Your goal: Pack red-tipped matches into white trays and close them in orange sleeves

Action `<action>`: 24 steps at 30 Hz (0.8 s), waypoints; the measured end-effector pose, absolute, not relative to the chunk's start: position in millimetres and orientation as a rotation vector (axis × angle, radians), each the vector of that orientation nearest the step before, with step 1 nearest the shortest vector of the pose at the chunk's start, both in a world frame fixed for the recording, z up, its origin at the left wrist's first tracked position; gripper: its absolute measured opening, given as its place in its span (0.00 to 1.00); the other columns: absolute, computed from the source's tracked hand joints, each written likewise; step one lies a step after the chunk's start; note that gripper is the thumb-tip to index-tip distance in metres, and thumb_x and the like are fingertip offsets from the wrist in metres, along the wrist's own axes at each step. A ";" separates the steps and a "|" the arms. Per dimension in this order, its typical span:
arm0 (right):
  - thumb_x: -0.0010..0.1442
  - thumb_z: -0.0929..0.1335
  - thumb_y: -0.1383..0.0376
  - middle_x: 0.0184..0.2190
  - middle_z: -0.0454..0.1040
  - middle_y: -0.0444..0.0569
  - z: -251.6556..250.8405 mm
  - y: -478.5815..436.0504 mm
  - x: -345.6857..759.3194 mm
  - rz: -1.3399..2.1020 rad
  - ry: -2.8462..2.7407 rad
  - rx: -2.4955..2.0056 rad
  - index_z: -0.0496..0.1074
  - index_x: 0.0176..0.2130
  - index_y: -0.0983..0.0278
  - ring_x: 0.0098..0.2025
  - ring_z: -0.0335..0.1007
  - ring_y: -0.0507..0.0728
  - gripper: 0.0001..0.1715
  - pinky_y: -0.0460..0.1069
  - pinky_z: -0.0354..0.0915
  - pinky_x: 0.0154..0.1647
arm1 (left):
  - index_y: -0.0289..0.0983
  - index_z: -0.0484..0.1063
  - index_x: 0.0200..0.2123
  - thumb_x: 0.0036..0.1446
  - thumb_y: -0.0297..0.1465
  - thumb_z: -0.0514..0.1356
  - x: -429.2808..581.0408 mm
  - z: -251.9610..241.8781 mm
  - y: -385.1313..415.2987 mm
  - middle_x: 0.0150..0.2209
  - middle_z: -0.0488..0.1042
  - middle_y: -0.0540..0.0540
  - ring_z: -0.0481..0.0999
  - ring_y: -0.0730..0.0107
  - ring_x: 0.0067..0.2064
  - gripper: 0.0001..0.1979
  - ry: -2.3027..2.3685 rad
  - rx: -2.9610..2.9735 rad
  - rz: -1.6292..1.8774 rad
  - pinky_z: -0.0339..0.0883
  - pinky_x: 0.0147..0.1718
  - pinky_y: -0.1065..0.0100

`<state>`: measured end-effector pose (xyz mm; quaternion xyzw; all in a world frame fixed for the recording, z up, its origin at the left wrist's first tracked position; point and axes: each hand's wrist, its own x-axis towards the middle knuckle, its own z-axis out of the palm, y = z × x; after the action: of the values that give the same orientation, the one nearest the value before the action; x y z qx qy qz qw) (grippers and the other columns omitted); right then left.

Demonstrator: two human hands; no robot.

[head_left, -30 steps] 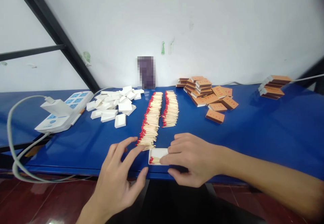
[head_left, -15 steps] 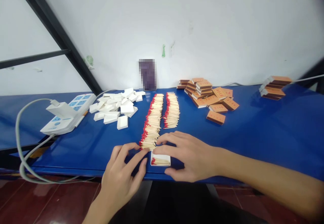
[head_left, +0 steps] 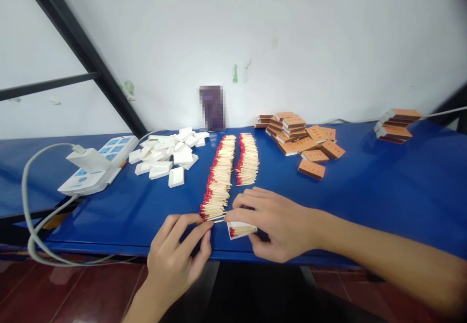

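My right hand [head_left: 272, 225] grips a small white matchbox tray [head_left: 239, 224] near the table's front edge. Several red-headed matches [head_left: 243, 230] lie in the tray, and it sits slightly tilted. Bent fingers of my left hand [head_left: 178, 247] press on matches at the near end of the long match row [head_left: 221, 177]; a few of these stick out to the right, towards the tray. A shorter match row [head_left: 248, 160] lies to the right of the long one. Part of the tray is hidden behind my right fingers.
White empty trays [head_left: 164, 150] are heaped at the left, beside a power strip [head_left: 98, 165] with a plug and cable. Orange matchbox sleeves [head_left: 302, 138] are piled at the right, with another stack [head_left: 396, 126] farther right. A pixelated dark object [head_left: 212, 108] leans against the wall.
My right hand has moved the tray a little to the right and turned it slightly. My left fingers remain at the row's near end, where a few matches now stick out.
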<state>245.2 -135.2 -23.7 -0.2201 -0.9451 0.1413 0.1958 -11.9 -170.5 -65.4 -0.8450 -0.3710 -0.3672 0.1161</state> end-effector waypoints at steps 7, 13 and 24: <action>0.54 0.65 0.71 0.41 0.70 0.51 -25.3 -133.9 244.8 0.404 -2.639 -0.630 0.70 0.55 0.66 0.39 0.63 0.57 0.29 0.53 0.62 0.44 | 0.36 0.76 0.48 0.61 0.23 0.62 -11.5 -66.8 -170.3 0.39 0.74 0.43 0.71 0.64 0.38 0.12 -1.054 -2.454 -1.049 0.67 0.39 0.63; 0.58 0.67 0.64 0.39 0.68 0.50 -26.5 -131.8 245.8 0.389 -2.653 -0.660 0.71 0.57 0.65 0.38 0.61 0.57 0.27 0.53 0.60 0.43 | 0.35 0.76 0.44 0.59 0.21 0.62 -10.5 -69.3 -170.2 0.39 0.75 0.42 0.72 0.63 0.39 0.10 -1.066 -2.420 -1.100 0.67 0.39 0.63; 0.53 0.67 0.67 0.39 0.66 0.50 -22.5 -132.3 248.2 0.434 -2.710 -0.681 0.68 0.61 0.64 0.38 0.58 0.58 0.35 0.53 0.57 0.43 | 0.35 0.77 0.43 0.60 0.22 0.62 -8.5 -68.2 -169.3 0.40 0.74 0.41 0.70 0.63 0.39 0.09 -1.095 -2.417 -1.078 0.66 0.39 0.62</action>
<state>248.2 -132.3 -22.5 -0.2378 -0.9466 0.1516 0.1562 -8.5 -169.3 -68.2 -0.8358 -0.3786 -0.3727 0.1382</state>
